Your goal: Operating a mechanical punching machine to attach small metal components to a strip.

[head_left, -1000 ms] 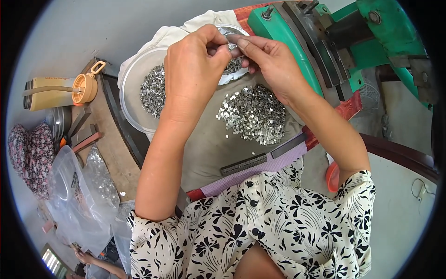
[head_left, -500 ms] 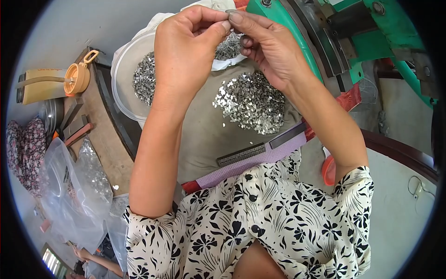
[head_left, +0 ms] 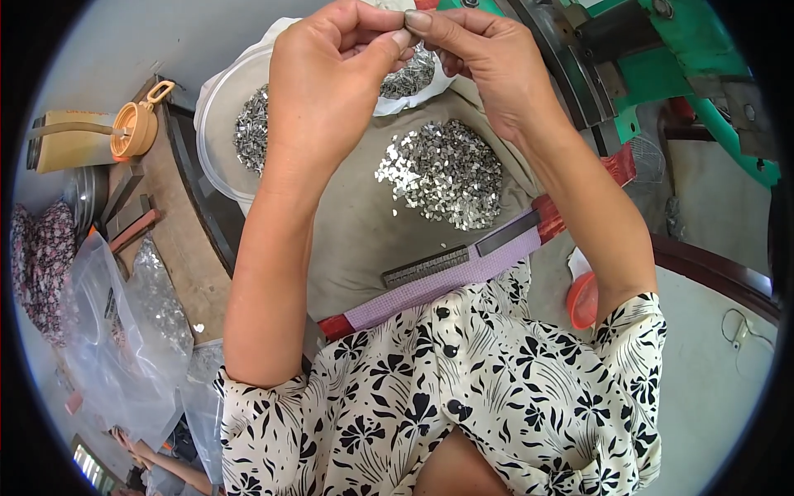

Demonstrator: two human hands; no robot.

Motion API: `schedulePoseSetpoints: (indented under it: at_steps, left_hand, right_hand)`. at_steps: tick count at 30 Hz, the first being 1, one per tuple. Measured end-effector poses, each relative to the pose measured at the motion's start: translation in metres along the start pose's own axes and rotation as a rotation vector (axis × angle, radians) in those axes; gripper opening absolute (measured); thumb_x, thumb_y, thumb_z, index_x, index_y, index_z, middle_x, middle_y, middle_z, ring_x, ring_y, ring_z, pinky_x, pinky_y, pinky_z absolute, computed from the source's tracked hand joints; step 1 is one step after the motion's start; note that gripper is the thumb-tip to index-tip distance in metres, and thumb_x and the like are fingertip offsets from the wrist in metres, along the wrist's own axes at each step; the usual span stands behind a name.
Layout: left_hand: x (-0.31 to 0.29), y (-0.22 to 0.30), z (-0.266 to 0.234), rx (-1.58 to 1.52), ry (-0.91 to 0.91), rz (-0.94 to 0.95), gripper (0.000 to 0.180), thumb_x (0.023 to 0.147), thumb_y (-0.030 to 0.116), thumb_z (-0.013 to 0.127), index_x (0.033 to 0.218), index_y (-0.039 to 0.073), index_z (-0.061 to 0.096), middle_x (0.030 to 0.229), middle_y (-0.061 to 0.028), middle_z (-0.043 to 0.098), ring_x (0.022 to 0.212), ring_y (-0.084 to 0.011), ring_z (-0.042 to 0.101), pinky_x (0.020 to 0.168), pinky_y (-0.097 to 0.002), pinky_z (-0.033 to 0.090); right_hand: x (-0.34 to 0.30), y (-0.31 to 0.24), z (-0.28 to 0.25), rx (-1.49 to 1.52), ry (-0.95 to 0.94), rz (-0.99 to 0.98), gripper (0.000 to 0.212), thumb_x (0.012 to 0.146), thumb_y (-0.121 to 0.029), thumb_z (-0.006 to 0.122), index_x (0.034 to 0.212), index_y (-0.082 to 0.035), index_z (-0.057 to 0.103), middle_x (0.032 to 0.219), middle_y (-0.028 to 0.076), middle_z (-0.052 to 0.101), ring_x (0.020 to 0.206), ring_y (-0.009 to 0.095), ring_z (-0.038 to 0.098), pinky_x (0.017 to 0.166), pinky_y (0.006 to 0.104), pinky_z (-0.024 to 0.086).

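Observation:
Both my hands are raised at the top of the view, their fingertips meeting. My left hand (head_left: 331, 78) pinches thumb against forefinger, and my right hand (head_left: 492, 62) pinches right beside it. Whatever sits between the fingertips is too small or too hidden to make out. Below my right hand, a heap of small flat silvery metal pieces (head_left: 447, 178) lies on a grey-brown cloth (head_left: 351, 219). Behind my left wrist, a round clear tub (head_left: 207, 153) holds more small metal parts (head_left: 251, 128). Between the hands, thin metal parts (head_left: 409, 78) rest on a white wrapping.
A green machine (head_left: 645, 107) stands at the upper right. Along the cloth's near edge lie a dark slotted metal bar (head_left: 426, 266) and a purple strip (head_left: 496, 258). On the left are an orange-lidded container (head_left: 134, 131), files (head_left: 132, 231) and plastic bags (head_left: 124, 355). A red bowl (head_left: 584, 299) sits lower right.
My hands sit slightly higher in the view, still fingertip to fingertip. The heap and tub appear shifted a little as the view moves. At lower left, another person's hands have moved.

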State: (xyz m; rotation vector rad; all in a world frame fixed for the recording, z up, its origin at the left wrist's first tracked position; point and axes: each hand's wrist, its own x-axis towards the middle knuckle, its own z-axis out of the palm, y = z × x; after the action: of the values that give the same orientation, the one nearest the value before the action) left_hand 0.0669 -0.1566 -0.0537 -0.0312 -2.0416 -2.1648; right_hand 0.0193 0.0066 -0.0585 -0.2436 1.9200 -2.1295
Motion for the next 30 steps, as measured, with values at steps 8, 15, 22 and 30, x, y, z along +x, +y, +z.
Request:
schedulePoseSetpoints:
  at_steps: [8, 15, 22, 30]
  left_hand:
    - [0.000, 0.010, 0.004, 0.558, 0.068, 0.102, 0.015, 0.087, 0.006, 0.070, 0.097, -0.005, 0.069, 0.084, -0.0085, 0.074, 0.078, -0.0104, 0.069, 0.072, -0.0237, 0.054]
    - [-0.004, 0.010, 0.007, 0.793, 0.044, 0.204, 0.023, 0.086, 0.010, 0.071, 0.107, 0.001, 0.071, 0.087, -0.0120, 0.075, 0.080, -0.0164, 0.072, 0.073, -0.0286, 0.055]
    - [-0.040, 0.017, 0.004, 0.870, -0.031, 0.386, 0.024, 0.087, 0.008, 0.069, 0.110, 0.003, 0.070, 0.093, -0.0130, 0.074, 0.081, -0.0206, 0.072, 0.074, -0.0292, 0.054]
    - [-0.087, 0.023, 0.006, 0.766, -0.135, 0.246, 0.010, 0.088, 0.002, 0.064, 0.097, 0.000, 0.066, 0.084, -0.0098, 0.065, 0.067, -0.0185, 0.060, 0.064, -0.0282, 0.048]
  right_hand:
    - [0.011, -0.018, -0.003, -0.149, -0.037, 0.208, 0.019, 0.094, -0.016, 0.069, 0.092, 0.002, 0.073, 0.078, 0.000, 0.068, 0.068, 0.006, 0.058, 0.062, 0.0201, 0.045]
    - [0.029, 0.007, -0.026, -0.505, -0.093, -0.034, 0.021, 0.089, -0.026, 0.075, 0.092, -0.005, 0.076, 0.074, -0.002, 0.066, 0.065, 0.005, 0.053, 0.061, 0.0232, 0.042]
    - [0.018, 0.019, -0.024, -0.669, -0.068, -0.019, 0.023, 0.089, -0.020, 0.072, 0.079, 0.001, 0.067, 0.064, -0.001, 0.057, 0.060, 0.006, 0.046, 0.053, 0.0262, 0.037]
    - [0.001, 0.024, -0.028, -0.738, -0.057, -0.219, 0.028, 0.084, -0.026, 0.077, 0.093, 0.000, 0.075, 0.072, 0.006, 0.069, 0.065, 0.011, 0.060, 0.063, 0.0282, 0.049]
